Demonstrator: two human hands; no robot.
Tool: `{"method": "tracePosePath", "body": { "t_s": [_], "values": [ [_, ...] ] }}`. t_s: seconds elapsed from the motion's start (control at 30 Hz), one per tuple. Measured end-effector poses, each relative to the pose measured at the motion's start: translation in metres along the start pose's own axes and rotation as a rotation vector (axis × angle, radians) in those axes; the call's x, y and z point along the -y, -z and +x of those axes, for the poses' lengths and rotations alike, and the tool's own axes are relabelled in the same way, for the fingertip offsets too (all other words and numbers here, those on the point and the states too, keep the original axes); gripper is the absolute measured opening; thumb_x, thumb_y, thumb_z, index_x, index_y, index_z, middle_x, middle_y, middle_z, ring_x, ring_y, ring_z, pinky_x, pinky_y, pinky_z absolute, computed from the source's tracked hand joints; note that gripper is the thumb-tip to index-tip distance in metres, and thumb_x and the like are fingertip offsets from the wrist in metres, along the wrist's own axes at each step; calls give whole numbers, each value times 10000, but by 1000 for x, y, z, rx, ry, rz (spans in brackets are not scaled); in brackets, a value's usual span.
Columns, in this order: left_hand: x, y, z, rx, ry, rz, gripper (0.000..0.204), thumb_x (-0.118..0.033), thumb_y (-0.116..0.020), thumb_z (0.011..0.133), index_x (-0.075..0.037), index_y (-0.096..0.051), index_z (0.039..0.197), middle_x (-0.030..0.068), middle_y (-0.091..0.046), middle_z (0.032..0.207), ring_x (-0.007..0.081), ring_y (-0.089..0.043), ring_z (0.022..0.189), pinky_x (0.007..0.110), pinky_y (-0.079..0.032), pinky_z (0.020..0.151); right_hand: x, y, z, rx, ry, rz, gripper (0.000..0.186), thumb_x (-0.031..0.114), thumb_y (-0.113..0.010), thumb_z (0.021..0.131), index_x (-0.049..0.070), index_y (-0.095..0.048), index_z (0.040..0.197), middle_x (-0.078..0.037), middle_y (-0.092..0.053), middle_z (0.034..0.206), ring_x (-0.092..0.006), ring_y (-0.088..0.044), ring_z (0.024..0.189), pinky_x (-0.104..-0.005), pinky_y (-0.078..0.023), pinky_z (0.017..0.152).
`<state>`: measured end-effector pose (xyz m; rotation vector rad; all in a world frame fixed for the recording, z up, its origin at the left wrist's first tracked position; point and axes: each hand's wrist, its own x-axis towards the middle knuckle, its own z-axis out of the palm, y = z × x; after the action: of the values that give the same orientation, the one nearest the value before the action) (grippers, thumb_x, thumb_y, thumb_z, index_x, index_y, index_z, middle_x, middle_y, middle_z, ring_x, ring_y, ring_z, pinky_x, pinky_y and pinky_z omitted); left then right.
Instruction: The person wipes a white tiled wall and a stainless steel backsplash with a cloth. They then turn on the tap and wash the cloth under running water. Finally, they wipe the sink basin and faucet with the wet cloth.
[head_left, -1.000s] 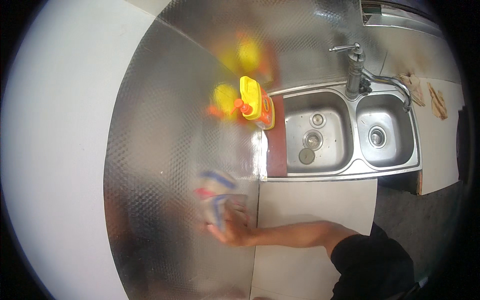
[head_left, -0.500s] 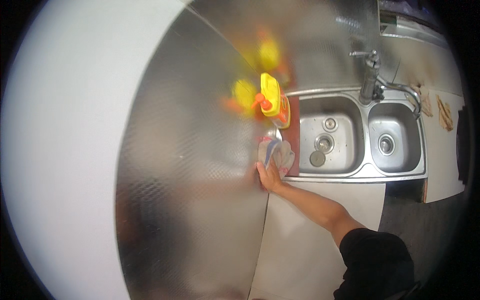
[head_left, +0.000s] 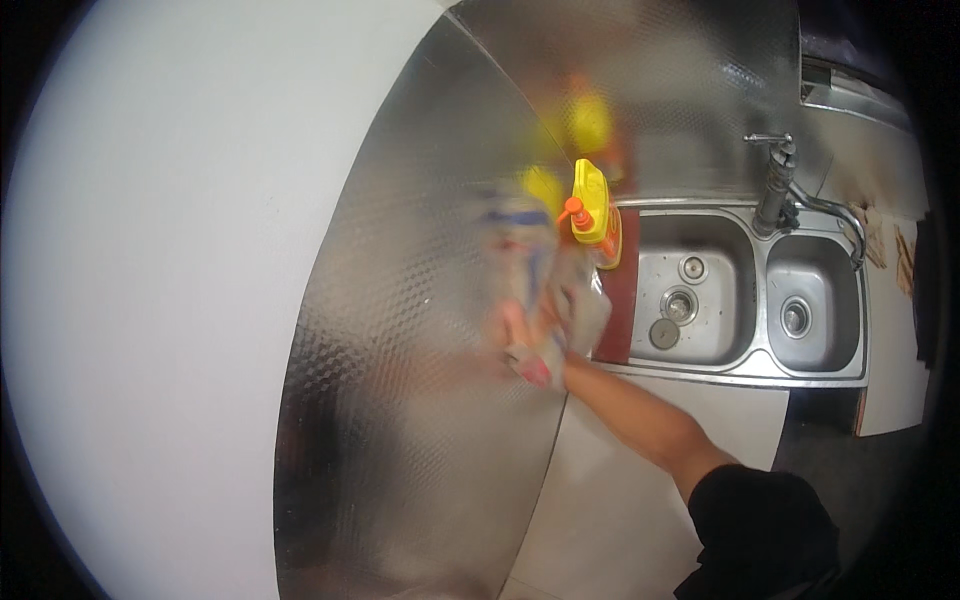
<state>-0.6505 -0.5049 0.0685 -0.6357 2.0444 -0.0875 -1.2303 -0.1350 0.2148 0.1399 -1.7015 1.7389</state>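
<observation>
Right hand [head_left: 533,325] swings left and farther since earlier frame, over silvery embossed metal sheet [head_left: 400,270], grasping soft beige cloth with blue and pink markings [head_left: 583,308], near side of yellow plastic bottle with orange pump [head_left: 591,202]. Left hand out of view. Cloth looks light, limp, unbreakable; bunched middle seems surest hold, loose ends likely flopping.

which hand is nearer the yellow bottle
Right, as far as shown: the right hand, holding a cloth, is below-left of the yellow bottle in frame; the left hand is out of view.
</observation>
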Motion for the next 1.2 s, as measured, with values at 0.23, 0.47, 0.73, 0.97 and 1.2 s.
{"method": "tracePosePath", "body": {
  "t_s": [0.23,0.47,0.73,0.97,1.2],
  "values": [
    [-20,27,-19,154,340,48,1249,-479,-898,729,83,-172,1575,205,-521,1480,344,-546,1322,589,-403,1096,124,1,-117,333,-28,134,689,332,-582,968,-22,-368,1519,-265,-412,1544,-473,-365,1444,-567,-276,1191],
    [-10,34,-15,-116,-110,152,817,-416,-849,761,-8,-483,1366,214,-580,1383,358,-555,1290,584,-380,1111,82,-23,41,159,535,49,630,535,-699,832,74,-672,1260,-290,-472,1512,-447,-474,1391,-570,-385,1112],
    [-10,24,-14,-2,-93,271,642,-423,-802,794,-74,-633,1306,235,-591,1368,404,-527,1309,599,-366,1121,26,-12,-181,97,-286,-51,666,476,-687,904,66,-518,1401,-230,-509,1437,-450,-495,1323,-568,-370,1130],
    [-15,24,-22,-13,-50,283,710,-480,-774,811,-113,-571,1384,244,-534,1422,409,-487,1354,588,-362,1139,108,-29,12,296,619,-90,775,408,-744,828,-8,-499,1434,-289,-508,1453,-488,-436,1394,-624,-275,1183],
    [-11,2,-10,69,-55,198,931,-611,-736,810,-160,-327,1515,250,-387,1537,413,-414,1419,588,-344,1164,-44,15,-8,51,710,-1240,637,321,-651,923,48,-469,1470,-175,-538,1439,-291,-545,1308,-409,-411,1129]
  ]
}}
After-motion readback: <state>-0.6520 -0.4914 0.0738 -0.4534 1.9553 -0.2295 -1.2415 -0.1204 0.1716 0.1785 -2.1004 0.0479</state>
